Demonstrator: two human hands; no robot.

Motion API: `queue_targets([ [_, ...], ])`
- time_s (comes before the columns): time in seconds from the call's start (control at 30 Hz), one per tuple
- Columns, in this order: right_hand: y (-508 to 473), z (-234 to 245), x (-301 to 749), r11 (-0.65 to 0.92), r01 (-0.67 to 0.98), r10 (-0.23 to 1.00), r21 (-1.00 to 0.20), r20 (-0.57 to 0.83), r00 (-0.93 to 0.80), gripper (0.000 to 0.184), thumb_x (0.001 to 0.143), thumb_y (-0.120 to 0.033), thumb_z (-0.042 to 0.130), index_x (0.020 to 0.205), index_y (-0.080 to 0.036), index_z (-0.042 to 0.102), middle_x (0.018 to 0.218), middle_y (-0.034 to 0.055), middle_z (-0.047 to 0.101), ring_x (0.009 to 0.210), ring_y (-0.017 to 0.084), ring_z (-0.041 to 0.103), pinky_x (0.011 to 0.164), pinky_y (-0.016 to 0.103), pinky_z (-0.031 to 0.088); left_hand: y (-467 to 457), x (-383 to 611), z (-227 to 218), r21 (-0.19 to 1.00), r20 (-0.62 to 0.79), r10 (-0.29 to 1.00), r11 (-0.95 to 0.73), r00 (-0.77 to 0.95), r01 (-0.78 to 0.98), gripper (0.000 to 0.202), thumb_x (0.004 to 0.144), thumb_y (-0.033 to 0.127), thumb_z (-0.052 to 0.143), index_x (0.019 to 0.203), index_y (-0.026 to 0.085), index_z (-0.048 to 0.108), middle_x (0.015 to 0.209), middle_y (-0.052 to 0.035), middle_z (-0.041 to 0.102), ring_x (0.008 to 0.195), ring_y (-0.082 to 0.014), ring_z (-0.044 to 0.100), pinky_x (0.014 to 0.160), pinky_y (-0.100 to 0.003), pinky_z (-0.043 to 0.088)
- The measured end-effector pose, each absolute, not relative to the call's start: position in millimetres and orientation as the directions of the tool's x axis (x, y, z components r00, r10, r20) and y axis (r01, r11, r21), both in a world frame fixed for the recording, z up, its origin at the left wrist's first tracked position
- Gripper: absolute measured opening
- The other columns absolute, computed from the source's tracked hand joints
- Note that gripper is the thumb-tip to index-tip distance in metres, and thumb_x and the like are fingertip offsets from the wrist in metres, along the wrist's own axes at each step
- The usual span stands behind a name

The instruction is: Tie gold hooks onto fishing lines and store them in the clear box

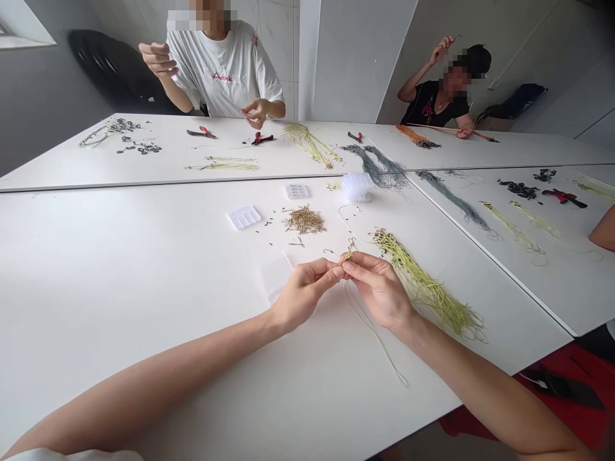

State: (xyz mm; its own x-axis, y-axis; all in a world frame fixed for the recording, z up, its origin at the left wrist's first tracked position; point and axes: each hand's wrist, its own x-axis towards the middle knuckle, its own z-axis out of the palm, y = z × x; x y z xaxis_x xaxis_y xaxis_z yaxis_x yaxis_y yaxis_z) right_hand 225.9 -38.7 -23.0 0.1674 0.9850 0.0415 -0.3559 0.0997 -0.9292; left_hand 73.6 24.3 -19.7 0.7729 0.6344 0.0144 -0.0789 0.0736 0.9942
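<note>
My left hand [305, 294] and my right hand [377, 288] meet above the white table [144, 269], fingertips pinching a yellow-green cord with a small gold hook [348, 255]. A loose length of this cord [371, 328] hangs below my hands and lies on the table. Just right of my right hand lies a bundle of yellow-green cords [425, 288], with small dark and gold fittings along its upper end. A clear plastic sheet [275, 275] lies partly under my left hand. A heap of small gold metal fittings [304, 220] sits farther ahead.
Clear plastic compartment boxes [243, 217] stand near the heap. Across the table, a person [223, 70] and another [444, 86] work with their own hands among red-handled pliers [202, 132] and grey cord bundles [377, 166]. The table's right edge [523, 298] drops to a red object.
</note>
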Motion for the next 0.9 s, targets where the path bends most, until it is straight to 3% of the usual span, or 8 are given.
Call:
queue_targets([
  [0.13,-37,-19,234,0.056,-0.305,0.994,-0.951,0.025,0.105,0.008,0.084,-0.025,0.067,0.081,-0.021,0.073,0.082,0.0022,0.064,0.081,0.016,0.054,0.081,0.033,0.04,27,72,-12,0.999,-0.025,0.643,-0.004,0.766,0.037,0.03,0.092,0.044,0.055,0.087,0.017,0.068,0.089,-0.0028,0.064,0.089,-0.016,0.056,0.086,-0.03,0.042],
  [0.2,-37,-16,240,0.001,-0.237,0.997,-0.971,-0.017,0.072,0.01,0.084,-0.026,0.067,0.08,-0.019,0.072,0.085,0.0032,0.064,0.082,0.016,0.054,0.08,0.033,0.039,31,70,-6,0.975,-0.01,0.678,-0.158,0.735,0.158,0.032,0.092,0.046,0.054,0.09,0.019,0.07,0.091,-0.0039,0.065,0.086,-0.017,0.057,0.082,-0.031,0.044],
  [0.3,-37,-9,248,-0.091,-0.148,0.995,-0.985,-0.095,0.019,0.011,0.085,-0.028,0.066,0.083,-0.018,0.07,0.087,0.0042,0.065,0.086,0.017,0.056,0.08,0.033,0.039,36,65,4,0.851,0.172,0.701,-0.459,0.692,0.254,0.028,0.092,0.042,0.055,0.094,0.02,0.072,0.093,-0.0054,0.064,0.084,-0.0174,0.057,0.077,-0.032,0.046],
  [0.4,-40,-5,248,-0.137,-0.105,0.982,-0.985,-0.121,-0.142,0.012,0.085,-0.028,0.065,0.084,-0.017,0.068,0.085,0.0051,0.067,0.086,0.018,0.06,0.083,0.035,0.04,37,55,11,0.695,0.356,0.565,-0.693,0.744,0.194,0.031,0.091,0.034,0.058,0.117,0.02,0.065,0.1,-0.0084,0.06,0.093,-0.0188,0.056,0.082,-0.034,0.049],
  [0.47,-44,-4,244,-0.154,-0.093,0.957,-0.984,-0.125,-0.263,0.013,0.086,-0.03,0.065,0.085,-0.016,0.067,0.08,0.0049,0.068,0.084,0.019,0.062,0.085,0.036,0.041,33,46,14,0.598,0.378,0.454,-0.785,0.807,0.162,0.038,0.091,0.032,0.058,0.128,0.022,0.059,0.107,-0.0104,0.056,0.099,-0.0202,0.055,0.087,-0.037,0.048],
  [0.7,-58,-6,217,-0.209,-0.067,0.878,-0.976,-0.156,-0.453,0.018,0.087,-0.034,0.065,0.089,-0.017,0.068,0.075,0.0026,0.064,0.082,0.018,0.062,0.092,0.04,0.042,4,5,21,0.482,0.279,0.397,-0.845,0.874,0.23,0.029,0.094,0.031,0.055,0.12,0.031,0.065,0.111,-0.0095,0.054,0.102,-0.0209,0.052,0.093,-0.041,0.043],
  [0.9,-62,-2,197,-0.183,-0.009,0.859,-0.983,-0.156,-0.488,0.022,0.085,-0.037,0.068,0.095,-0.018,0.073,0.074,0.0026,0.065,0.083,0.018,0.061,0.093,0.04,0.042,-20,-22,17,0.418,0.336,0.442,-0.861,0.832,0.288,0.027,0.096,0.026,0.052,0.119,0.03,0.066,0.111,-0.0094,0.057,0.1,-0.0197,0.053,0.092,-0.039,0.038],
])
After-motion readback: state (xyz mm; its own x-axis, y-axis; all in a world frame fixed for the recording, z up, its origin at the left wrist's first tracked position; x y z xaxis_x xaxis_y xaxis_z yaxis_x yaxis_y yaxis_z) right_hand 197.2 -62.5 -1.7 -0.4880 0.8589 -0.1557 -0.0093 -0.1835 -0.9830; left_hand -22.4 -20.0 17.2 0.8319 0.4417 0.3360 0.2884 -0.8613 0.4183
